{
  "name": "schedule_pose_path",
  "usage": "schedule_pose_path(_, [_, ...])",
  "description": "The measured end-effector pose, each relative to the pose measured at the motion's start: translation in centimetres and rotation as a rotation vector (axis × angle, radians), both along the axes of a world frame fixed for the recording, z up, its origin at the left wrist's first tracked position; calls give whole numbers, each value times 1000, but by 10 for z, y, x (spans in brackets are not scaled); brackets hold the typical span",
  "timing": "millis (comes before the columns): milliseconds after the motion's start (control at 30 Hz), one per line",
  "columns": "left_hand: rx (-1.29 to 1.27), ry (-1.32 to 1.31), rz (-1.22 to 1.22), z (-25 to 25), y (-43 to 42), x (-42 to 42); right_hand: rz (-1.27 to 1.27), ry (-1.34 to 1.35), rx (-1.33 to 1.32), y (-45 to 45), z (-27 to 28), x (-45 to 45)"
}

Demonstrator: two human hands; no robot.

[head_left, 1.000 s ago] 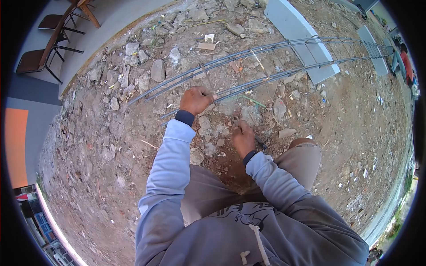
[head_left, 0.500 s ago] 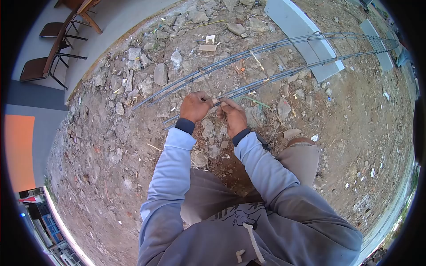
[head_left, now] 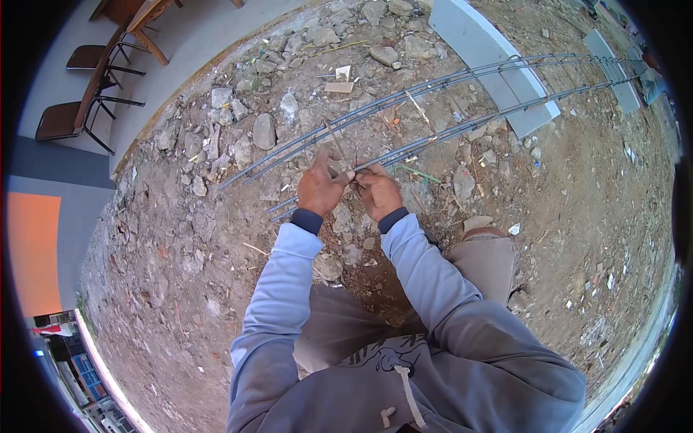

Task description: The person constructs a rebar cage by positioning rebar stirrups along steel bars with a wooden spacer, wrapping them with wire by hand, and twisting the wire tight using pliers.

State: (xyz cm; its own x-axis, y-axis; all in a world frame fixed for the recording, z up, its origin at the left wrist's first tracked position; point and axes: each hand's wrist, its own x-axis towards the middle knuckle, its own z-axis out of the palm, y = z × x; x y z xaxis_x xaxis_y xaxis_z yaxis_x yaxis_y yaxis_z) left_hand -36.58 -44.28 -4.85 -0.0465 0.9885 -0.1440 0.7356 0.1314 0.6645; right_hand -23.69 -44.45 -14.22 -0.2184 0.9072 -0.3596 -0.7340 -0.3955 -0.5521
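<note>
Long steel bars (head_left: 447, 137) joined by square ties form a narrow cage that runs from the middle of the view to the far right. At the near bars, my left hand (head_left: 321, 189) has its fingers pinched around the bars by a thin crosswise tie (head_left: 336, 141). Touching it on the right, my right hand (head_left: 377, 193) is closed at the same bars, its fingertips together on something too small to make out. The bar ends stick out to the left of my left hand.
Grey boards (head_left: 498, 72) lie under the cage at the upper right and far right. Stones (head_left: 264, 131) and rubble cover the dirt ground. Chairs (head_left: 59, 120) and a wooden table (head_left: 148, 18) stand at the upper left. My bent knee (head_left: 485, 263) is beside my right forearm.
My right hand has risen from near the ground to the bars beside my left hand. My left hand has stayed at the bars, its fingers shifting slightly. The view has moved a little.
</note>
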Motion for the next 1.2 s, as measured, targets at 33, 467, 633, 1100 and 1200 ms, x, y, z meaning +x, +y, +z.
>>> schedule_pose_path(33, [2,-16,4,1,0,1,25,-10,-19,0,3,1])
schedule_pose_path(467, [-45,-156,-88,-11,7,-8,64,45,-75,-1,8,-1])
schedule_pose_path(633, [-24,-152,-88,-13,8,-11,67,-529,112,-12,2,-3])
schedule_pose_path(1100, [-21,-165,-90,-8,5,-16,-10,-953,216,-16,22,-6])
schedule_pose_path(1200, [50,-247,-129,-19,10,-14,-113,-993,330,-18,27,-7])
